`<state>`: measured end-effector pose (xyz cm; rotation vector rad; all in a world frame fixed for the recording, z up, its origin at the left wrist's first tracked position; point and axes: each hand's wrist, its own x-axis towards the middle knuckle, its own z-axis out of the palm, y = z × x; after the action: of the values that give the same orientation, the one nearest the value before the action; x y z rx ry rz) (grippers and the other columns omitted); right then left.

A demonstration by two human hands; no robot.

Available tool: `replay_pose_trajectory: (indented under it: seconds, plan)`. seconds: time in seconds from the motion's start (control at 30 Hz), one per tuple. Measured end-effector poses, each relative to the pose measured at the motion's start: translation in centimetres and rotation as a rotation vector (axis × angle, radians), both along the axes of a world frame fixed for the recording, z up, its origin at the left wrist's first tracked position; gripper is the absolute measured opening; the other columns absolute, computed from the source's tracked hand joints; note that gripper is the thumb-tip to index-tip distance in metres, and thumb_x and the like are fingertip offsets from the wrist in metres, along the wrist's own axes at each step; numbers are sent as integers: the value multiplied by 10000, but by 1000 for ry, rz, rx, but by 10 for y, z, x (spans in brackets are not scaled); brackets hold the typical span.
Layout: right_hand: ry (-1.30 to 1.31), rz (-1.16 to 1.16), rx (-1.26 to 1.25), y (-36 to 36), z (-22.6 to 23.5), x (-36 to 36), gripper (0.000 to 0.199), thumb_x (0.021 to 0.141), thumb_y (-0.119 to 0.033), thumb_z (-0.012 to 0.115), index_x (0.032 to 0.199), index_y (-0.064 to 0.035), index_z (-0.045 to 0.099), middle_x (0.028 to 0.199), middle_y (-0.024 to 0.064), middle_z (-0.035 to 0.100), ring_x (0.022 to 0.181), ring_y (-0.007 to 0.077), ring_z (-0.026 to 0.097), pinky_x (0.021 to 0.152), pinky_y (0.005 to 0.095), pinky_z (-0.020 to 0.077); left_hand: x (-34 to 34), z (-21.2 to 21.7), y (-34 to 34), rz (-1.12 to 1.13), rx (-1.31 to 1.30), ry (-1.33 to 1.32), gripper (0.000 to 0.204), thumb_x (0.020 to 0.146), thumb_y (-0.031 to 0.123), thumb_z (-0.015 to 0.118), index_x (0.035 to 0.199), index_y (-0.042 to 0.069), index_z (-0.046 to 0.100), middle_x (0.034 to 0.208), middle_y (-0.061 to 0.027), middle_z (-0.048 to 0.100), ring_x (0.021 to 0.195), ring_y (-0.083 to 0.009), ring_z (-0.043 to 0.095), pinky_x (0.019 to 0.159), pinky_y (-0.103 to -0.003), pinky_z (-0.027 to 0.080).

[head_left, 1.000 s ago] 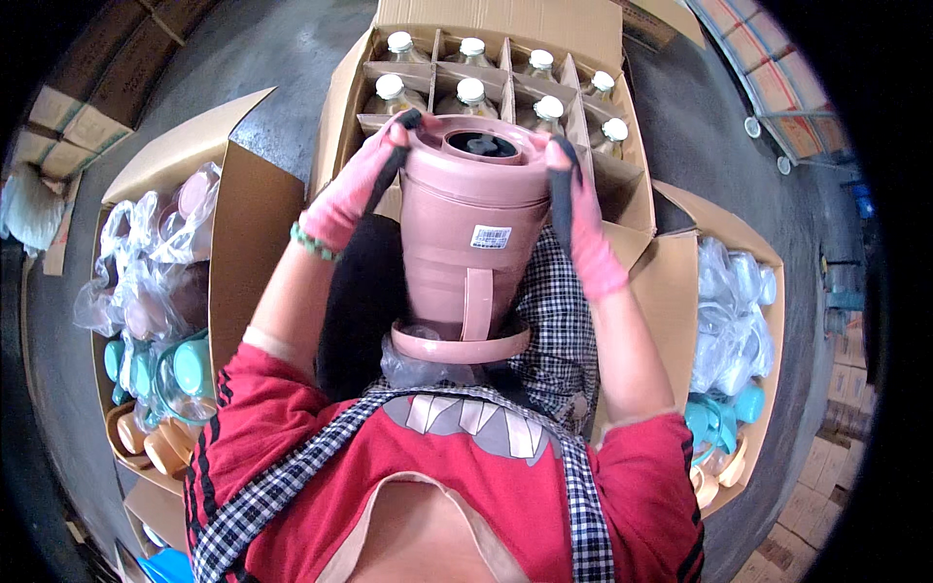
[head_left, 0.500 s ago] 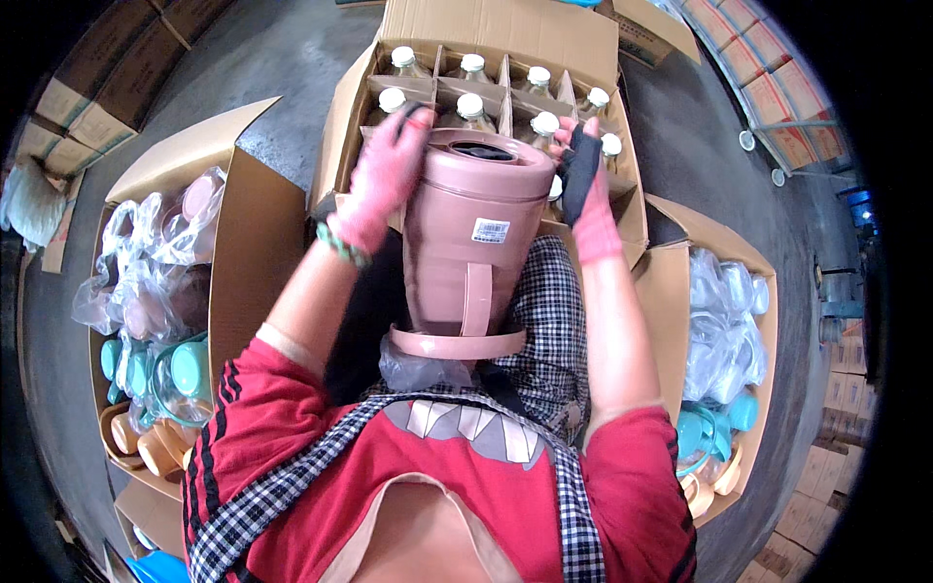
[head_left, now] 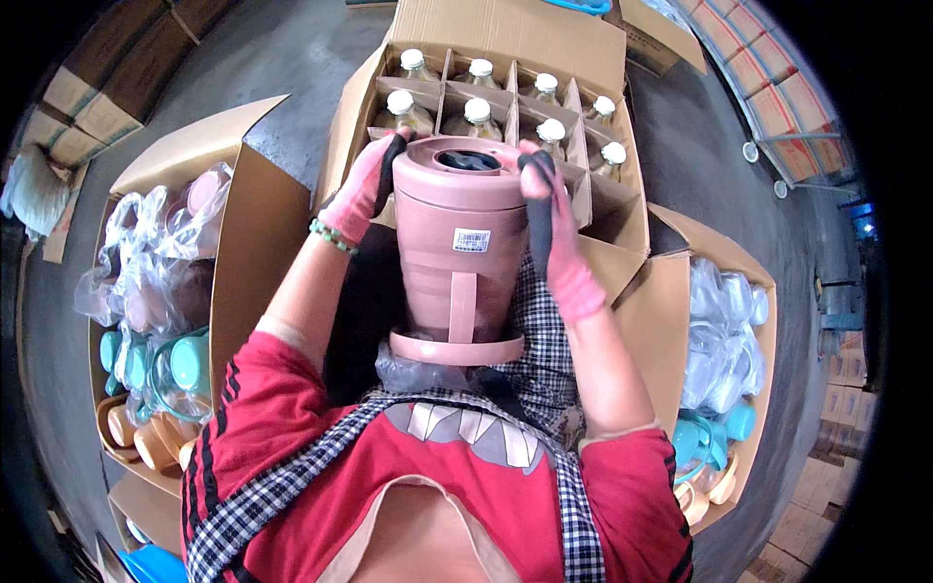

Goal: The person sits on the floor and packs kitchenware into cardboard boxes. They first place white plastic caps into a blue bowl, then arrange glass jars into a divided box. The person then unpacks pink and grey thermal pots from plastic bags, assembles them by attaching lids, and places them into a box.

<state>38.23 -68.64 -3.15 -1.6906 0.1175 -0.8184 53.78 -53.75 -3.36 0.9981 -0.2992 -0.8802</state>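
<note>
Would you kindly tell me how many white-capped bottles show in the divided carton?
8: four far-row bottles, left to right, and four next-row bottles nearer the person; the pink container may hide more.

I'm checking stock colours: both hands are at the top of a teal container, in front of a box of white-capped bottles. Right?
Not quite: the head view shows a pink container, not teal, between the left hand and right hand. The rest is right.

Left hand [head_left: 365, 182], right hand [head_left: 550, 214] on pink jug [head_left: 426, 257]
</note>
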Motion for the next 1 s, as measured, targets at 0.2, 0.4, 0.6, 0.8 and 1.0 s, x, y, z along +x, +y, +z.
replay_pose_trajectory:
  seconds: [0.2,0.4,0.6,0.8,1.0]
  plan:
    - [80,408,1019,-84,-24,17,462,812,-471,466,908,-24,532,840,61,551,766,117,501,738,241,416,-87,36,-18,488,379,-1119,381,855,321,436,1037,4,543,1101,-174,495,1040,-294,454,891,-307,342]
    - [184,146,386,-11,18,-8,493,809,-457,498,1050,-27,508,1069,77,512,940,171,487,841,292,375,-19,15,10,222,236,-569,285,879,221,415,980,-6,555,942,-116,589,835,-163,552,746,-271,440]
    - [340,421,635,-45,21,9,486,854,-412,406,1045,20,521,1096,133,512,974,214,512,852,308,406,-77,65,1,365,419,-827,291,782,290,574,750,2,608,652,-102,580,633,-169,548,615,-283,433]
    - [246,234,572,-31,9,7,426,837,-427,471,909,-16,556,900,63,559,864,164,515,829,286,389,-39,38,10,290,206,-793,234,816,219,542,758,-3,589,719,-50,587,610,-137,536,616,-253,434]
    - [356,332,602,-32,33,8,394,825,-370,487,907,2,586,859,83,586,728,146,551,717,267,442,-74,69,5,317,259,-1119,259,739,225,589,599,7,579,601,-108,544,589,-245,529,569,-314,417]
